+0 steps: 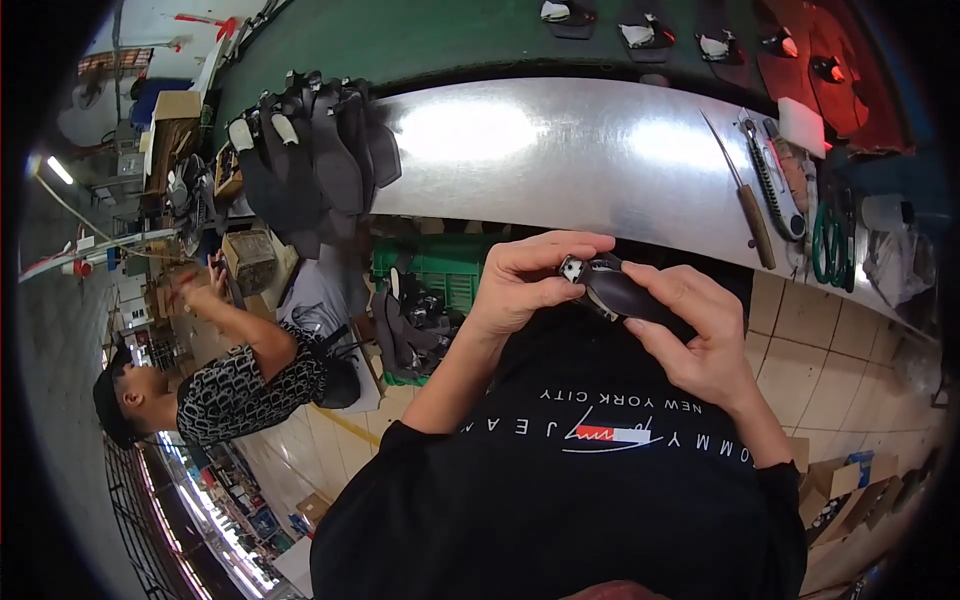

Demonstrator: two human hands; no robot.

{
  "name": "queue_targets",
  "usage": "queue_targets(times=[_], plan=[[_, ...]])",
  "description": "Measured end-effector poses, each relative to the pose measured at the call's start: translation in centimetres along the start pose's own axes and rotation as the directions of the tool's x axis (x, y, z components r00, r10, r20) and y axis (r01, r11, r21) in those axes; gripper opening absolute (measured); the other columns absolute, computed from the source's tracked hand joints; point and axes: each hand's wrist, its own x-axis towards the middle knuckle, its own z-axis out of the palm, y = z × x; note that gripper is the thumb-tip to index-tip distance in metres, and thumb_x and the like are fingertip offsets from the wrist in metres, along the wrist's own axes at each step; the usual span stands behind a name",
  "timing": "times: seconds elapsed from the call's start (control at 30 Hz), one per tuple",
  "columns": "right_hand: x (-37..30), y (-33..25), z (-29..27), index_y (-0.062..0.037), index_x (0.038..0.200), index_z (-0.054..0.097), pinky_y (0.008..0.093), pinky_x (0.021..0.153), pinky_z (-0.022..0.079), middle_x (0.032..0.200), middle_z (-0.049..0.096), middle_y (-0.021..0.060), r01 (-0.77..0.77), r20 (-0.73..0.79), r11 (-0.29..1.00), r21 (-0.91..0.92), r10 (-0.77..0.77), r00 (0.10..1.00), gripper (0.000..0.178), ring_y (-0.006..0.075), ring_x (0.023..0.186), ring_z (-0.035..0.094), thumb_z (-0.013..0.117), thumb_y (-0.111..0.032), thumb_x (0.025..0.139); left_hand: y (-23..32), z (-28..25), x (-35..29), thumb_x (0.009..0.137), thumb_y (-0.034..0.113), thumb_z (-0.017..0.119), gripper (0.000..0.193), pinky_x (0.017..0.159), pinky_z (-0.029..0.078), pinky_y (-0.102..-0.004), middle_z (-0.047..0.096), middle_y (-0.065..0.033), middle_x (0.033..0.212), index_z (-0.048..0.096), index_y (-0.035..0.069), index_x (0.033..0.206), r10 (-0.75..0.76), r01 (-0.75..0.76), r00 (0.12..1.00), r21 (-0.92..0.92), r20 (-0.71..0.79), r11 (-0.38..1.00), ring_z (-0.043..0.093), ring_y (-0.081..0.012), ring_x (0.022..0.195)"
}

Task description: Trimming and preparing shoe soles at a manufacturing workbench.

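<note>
In front of my chest, above the near edge of the metal worktop, I hold a dark sandal (630,292) with a smooth curved sole. My left hand (515,283) is closed at its left end, with thumb and fingers around a strap end that shows a small white and silvery part (572,268). From the right, my right hand (700,325) grips the sole between thumb and fingers. The sandal's underside and the fingertips behind it are partly hidden.
Dark sandals (325,150) are heaped at the worktop's (560,150) left end; others fill a green crate (450,262) below. An awl (745,200), a utility knife (772,180) and green-handled scissors (830,245) lie right. More sandals (645,35) line the green belt (440,40). A co-worker (240,390) is at left.
</note>
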Motion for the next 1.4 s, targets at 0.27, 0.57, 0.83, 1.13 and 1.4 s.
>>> queue_targets(times=[0.27, 0.57, 0.83, 1.13, 1.4], plan=[[0.2, 0.1, -0.1, -0.0015, 0.112, 0.066, 0.0334, 0.062, 0.05, 0.085, 0.065, 0.0134, 0.064, -0.023, 0.993, -0.1, -0.066, 0.998, 0.043, 0.0272, 0.071, 0.064, 0.076, -0.004, 0.071, 0.1, 0.0, 0.2, 0.079, -0.011, 0.06, 0.039, 0.084, 0.056, -0.0291, 0.054, -0.0266, 0.131, 0.066, -0.003, 0.117, 0.008, -0.007, 0.996, -0.01, 0.091, 1.0, 0.061, -0.0271, 0.111], [0.2, 0.2, -0.7, -0.0013, 0.114, 0.066, 0.0335, 0.065, 0.051, 0.088, 0.066, 0.0139, 0.085, 0.041, 0.977, -0.196, -0.079, 0.996, 0.045, 0.0273, 0.074, 0.065, 0.074, -0.003, 0.07, -0.4, 0.0, 0.1, 0.08, -0.01, 0.059, 0.04, 0.084, 0.057, -0.0294, 0.05, -0.0284, 0.135, 0.065, -0.002, 0.119, -0.061, 0.067, 0.996, -0.101, 0.058, 0.993, 0.06, -0.0293, 0.114], [0.4, 0.5, -0.1, -0.0038, 0.111, 0.065, 0.0363, 0.061, 0.048, 0.081, 0.061, 0.01, 0.116, 0.005, 0.957, -0.265, -0.118, 0.993, 0.043, 0.0278, 0.069, 0.06, 0.075, -0.008, 0.07, -0.3, 0.3, 0.6, 0.08, -0.011, 0.061, 0.04, 0.085, 0.056, -0.0297, 0.05, -0.027, 0.136, 0.066, -0.001, 0.118, -0.016, 0.017, 0.999, -0.015, 0.049, 1.0, 0.061, -0.0274, 0.113], [0.3, 0.9, -0.3, -0.0013, 0.114, 0.066, 0.0324, 0.065, 0.05, 0.086, 0.065, 0.0133, 0.0, 0.02, 0.976, -0.219, 0.004, 1.0, 0.041, 0.0266, 0.073, 0.064, 0.072, 0.0, 0.074, 0.0, 0.7, 0.8, 0.082, -0.01, 0.062, 0.04, 0.081, 0.057, -0.0266, 0.054, -0.0236, 0.134, 0.064, -0.002, 0.12, -0.33, 0.32, 0.938, -0.102, -0.106, 0.942, 0.062, -0.0228, 0.109], [0.2, 0.6, -0.6, 0.0002, 0.113, 0.065, 0.0316, 0.065, 0.05, 0.087, 0.066, 0.0138, 0.021, 0.056, 0.986, -0.164, -0.012, 0.998, 0.039, 0.0262, 0.074, 0.064, 0.072, -0.001, 0.074, -0.7, -0.4, 0.4, 0.081, -0.008, 0.062, 0.038, 0.085, 0.055, -0.0293, 0.052, -0.0245, 0.136, 0.067, 0.0, 0.118, -0.121, 0.125, 0.991, -0.084, 0.05, 0.989, 0.058, -0.0271, 0.118]])
